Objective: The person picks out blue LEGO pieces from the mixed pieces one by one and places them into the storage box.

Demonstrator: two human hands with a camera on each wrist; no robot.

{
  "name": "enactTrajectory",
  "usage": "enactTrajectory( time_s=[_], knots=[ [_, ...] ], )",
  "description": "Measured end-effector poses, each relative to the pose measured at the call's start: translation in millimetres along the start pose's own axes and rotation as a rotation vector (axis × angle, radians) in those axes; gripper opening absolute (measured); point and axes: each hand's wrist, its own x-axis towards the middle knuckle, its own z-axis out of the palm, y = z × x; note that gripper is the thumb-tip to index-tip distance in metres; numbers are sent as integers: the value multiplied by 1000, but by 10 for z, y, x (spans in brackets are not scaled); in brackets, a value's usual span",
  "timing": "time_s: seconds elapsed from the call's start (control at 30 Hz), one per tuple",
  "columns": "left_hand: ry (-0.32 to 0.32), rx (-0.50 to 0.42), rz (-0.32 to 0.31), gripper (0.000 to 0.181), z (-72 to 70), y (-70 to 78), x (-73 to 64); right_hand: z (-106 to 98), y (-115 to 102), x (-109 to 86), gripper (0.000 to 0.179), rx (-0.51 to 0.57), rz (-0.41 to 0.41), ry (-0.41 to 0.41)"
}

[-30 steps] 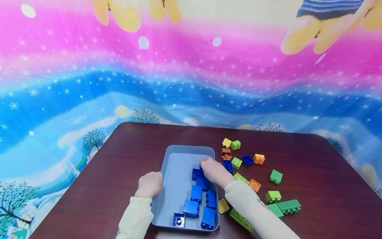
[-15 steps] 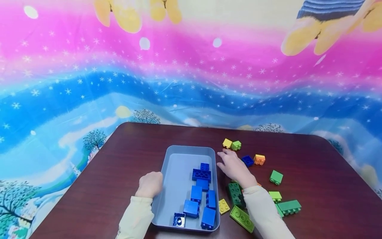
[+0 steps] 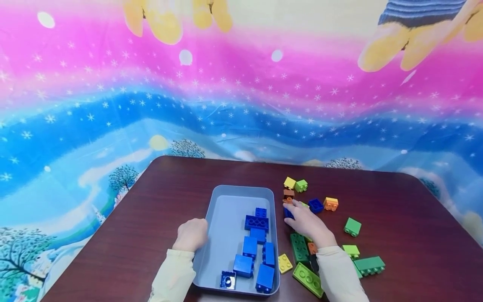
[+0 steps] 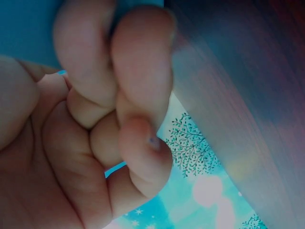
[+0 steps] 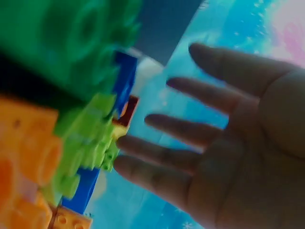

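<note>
My left hand [image 3: 190, 235] grips the left rim of a grey-blue tray [image 3: 222, 235]; its fingers [image 4: 143, 52] are curled in the left wrist view. Several blue bricks [image 3: 243, 265] lie along the tray's right side. My right hand [image 3: 307, 220] reaches over the loose bricks right of the tray, fingers [image 5: 190, 133] spread and nearly straight, with nothing held. Under its fingertips a dark blue brick [image 3: 289, 213] is partly hidden. Just beyond sit a brown brick [image 3: 288, 194] and an orange piece. Another dark blue brick [image 3: 315, 205] lies to the right of the hand.
Yellow [image 3: 289, 183] and lime bricks [image 3: 301, 186] stand at the back. An orange brick [image 3: 331, 204], a green brick [image 3: 352, 227] and a long green brick [image 3: 370, 266] lie to the right. Nearer are a dark green brick [image 3: 299, 247] and a lime plate [image 3: 308, 279].
My right hand has let go of a blue brick inside the tray and moved right, out over the loose bricks. My left hand has stayed on the tray rim.
</note>
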Motion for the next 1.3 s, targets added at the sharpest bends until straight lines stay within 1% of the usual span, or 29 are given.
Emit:
enactTrajectory(
  time_s=[0.1, 0.17, 0.27, 0.37, 0.53, 0.7, 0.83, 1.0, 1.13, 1.3],
  knots=[
    [3, -5, 3, 28, 6, 0, -6, 28, 30, -6, 45, -11, -18, -49],
    [4, -9, 2, 28, 9, -1, -6, 48, 44, 4, 43, -21, -33, -66],
    [7, -7, 7, 29, 6, 5, -1, 72, 64, 13, 41, -25, -34, -81],
    [5, -2, 11, 29, 5, 12, 11, 96, 87, 24, 35, -43, -40, -43],
    [-9, -2, 16, 30, -12, 29, 14, 131, 121, 65, 21, -67, -62, 89],
    [-18, -8, 8, 31, -22, 30, 7, 157, 145, 116, 18, -63, -64, 161],
    [-24, -13, -3, 28, -16, 16, 4, 165, 142, 154, 15, -62, -48, 177],
    [-28, -13, -10, 25, -7, -3, 9, 154, 130, 182, 13, -59, -13, 163],
    [-28, -18, -7, 24, -4, -1, 11, 151, 124, 171, 12, -51, 5, 159],
    [-19, -15, 1, 24, 5, 7, 13, 145, 107, 143, 12, -48, 8, 181]
  ],
)
